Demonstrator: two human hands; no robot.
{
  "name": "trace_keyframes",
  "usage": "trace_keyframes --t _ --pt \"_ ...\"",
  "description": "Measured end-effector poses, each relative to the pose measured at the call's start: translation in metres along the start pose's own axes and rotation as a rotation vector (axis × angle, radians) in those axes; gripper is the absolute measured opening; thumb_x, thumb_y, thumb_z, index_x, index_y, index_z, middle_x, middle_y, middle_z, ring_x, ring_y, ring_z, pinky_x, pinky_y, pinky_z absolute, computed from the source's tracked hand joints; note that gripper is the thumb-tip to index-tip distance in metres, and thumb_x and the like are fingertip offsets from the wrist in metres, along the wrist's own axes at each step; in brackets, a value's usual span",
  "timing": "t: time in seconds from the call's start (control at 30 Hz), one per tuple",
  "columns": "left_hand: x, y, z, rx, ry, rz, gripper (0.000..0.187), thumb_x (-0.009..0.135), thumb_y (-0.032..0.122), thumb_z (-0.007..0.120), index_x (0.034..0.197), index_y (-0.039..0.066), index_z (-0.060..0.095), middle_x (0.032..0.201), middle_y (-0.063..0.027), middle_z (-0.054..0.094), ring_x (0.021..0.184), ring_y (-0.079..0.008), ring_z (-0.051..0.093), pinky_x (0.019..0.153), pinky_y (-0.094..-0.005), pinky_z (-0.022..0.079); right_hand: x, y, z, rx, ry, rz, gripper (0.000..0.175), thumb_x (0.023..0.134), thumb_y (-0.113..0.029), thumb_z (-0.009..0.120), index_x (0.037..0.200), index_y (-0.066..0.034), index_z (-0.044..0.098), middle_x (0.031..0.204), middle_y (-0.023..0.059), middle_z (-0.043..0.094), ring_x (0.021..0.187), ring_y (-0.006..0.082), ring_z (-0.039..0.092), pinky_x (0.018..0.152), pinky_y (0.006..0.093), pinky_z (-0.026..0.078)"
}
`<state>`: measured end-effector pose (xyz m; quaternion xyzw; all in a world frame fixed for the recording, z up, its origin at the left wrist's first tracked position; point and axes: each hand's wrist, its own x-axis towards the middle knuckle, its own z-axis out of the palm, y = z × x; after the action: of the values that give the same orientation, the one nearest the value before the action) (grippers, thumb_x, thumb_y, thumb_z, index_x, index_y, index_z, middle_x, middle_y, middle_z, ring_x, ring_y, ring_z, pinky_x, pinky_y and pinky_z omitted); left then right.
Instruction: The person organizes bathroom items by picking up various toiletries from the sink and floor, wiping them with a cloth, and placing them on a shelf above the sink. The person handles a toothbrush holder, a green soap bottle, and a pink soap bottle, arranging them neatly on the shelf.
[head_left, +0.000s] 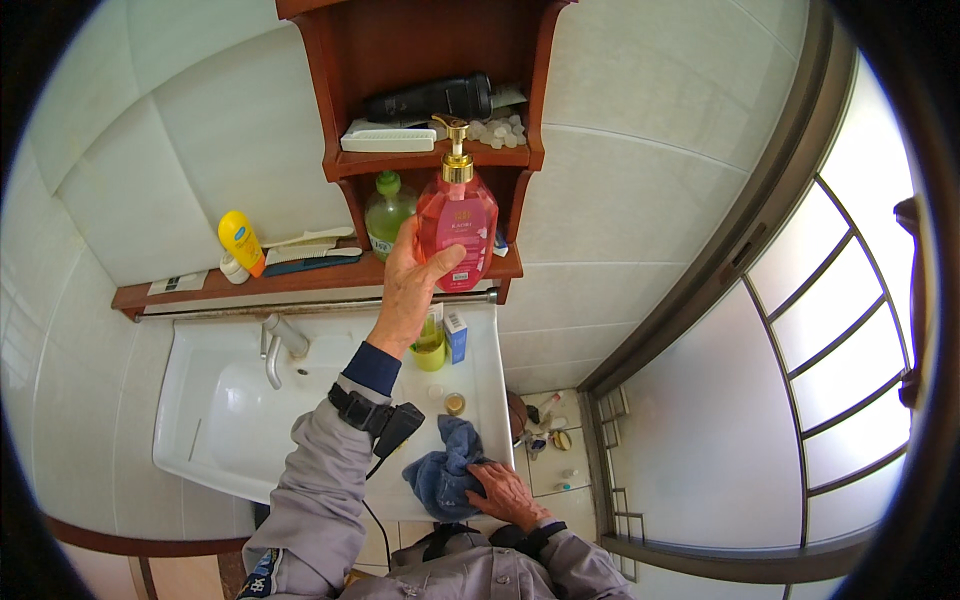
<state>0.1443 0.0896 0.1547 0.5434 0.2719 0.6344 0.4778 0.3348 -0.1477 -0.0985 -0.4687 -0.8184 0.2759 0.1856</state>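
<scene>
My left hand (415, 277) grips a red pump bottle (469, 214) with a gold pump top, upright at the lower compartment of the wooden shelf (346, 169). The thumb lies across its front. Just behind and left of it stands a green pump bottle (390, 210). My right hand (510, 491) rests against a crumpled blue cloth (448, 476) on the sink's right counter; its fingers touch the cloth, but whether they grip it is not clear. A yellow-green cup (429, 357) and a blue and white box (455, 336) stand below the left hand.
The white washbasin (247, 412) has a metal faucet (285, 341). Combs (311, 264) and a yellow tube (240, 238) occupy the left ledge, above a metal rail (337, 304). A black cylindrical object (427, 97) lies on the upper shelf. A small round container (454, 403) sits near the cloth.
</scene>
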Motion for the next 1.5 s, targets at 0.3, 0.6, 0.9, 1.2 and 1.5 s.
trace_keyframes --t 0.3,0.6,0.9,1.2,1.5 --pt "-0.001 -0.002 -0.001 0.056 0.015 0.015 0.064 0.092 0.031 0.082 0.14 0.002 0.052 0.131 -0.0101 0.065 0.118 -0.0181 0.062 0.107 -0.0321 0.048 0.001 -0.002 -0.001 -0.013 0.006 0.004 0.053 0.095 -0.032 0.069 0.136 -0.0014 0.058 0.127 0.0211 0.069 0.121 0.0376 0.062 0.108 0.0459 0.046" --pt "-0.044 0.019 0.007 -0.005 0.005 -0.027 0.062 0.093 0.011 0.078 0.145 -0.001 0.048 0.137 -0.0101 0.063 0.123 -0.019 0.061 0.108 -0.0331 0.047 0.002 -0.005 0.001 -0.022 0.018 0.034 0.054 0.092 -0.032 0.072 0.136 -0.0023 0.06 0.122 0.0193 0.07 0.117 0.0369 0.063 0.106 0.0456 0.047" --pt "-0.139 0.01 -0.018 -0.031 0.127 -0.184 0.065 0.094 0.008 0.076 0.15 0.001 0.045 0.14 -0.0091 0.06 0.126 -0.0188 0.059 0.11 -0.0349 0.047 0.003 0.01 0.002 0.101 -0.062 0.016 0.06 0.096 -0.042 0.069 0.139 -0.0021 0.058 0.127 0.0212 0.068 0.124 0.0393 0.06 0.109 0.0478 0.044" --pt "-0.232 -0.021 -0.022 -0.04 0.251 -0.414 0.071 0.091 0.013 0.082 0.149 0.0 0.045 0.139 -0.0104 0.062 0.127 -0.0202 0.06 0.112 -0.0348 0.046 0.027 -0.003 -0.07 0.554 0.042 0.103 0.065 0.091 -0.023 0.08 0.147 -0.0034 0.052 0.139 0.0195 0.064 0.13 0.0332 0.062 0.104 0.0424 0.053" --pt "-0.275 -0.043 -0.002 -0.12 0.216 -0.566 0.083 0.088 0.009 0.083 0.157 0.002 0.037 0.147 -0.0089 0.056 0.134 -0.0201 0.055 0.115 -0.0366 0.044 0.044 -0.042 -0.133 0.706 -0.088 0.095 0.08 0.086 -0.025 0.086 0.152 -0.0011 0.047 0.133 0.0201 0.066 0.117 0.0272 0.067 0.096 0.0399 0.056"
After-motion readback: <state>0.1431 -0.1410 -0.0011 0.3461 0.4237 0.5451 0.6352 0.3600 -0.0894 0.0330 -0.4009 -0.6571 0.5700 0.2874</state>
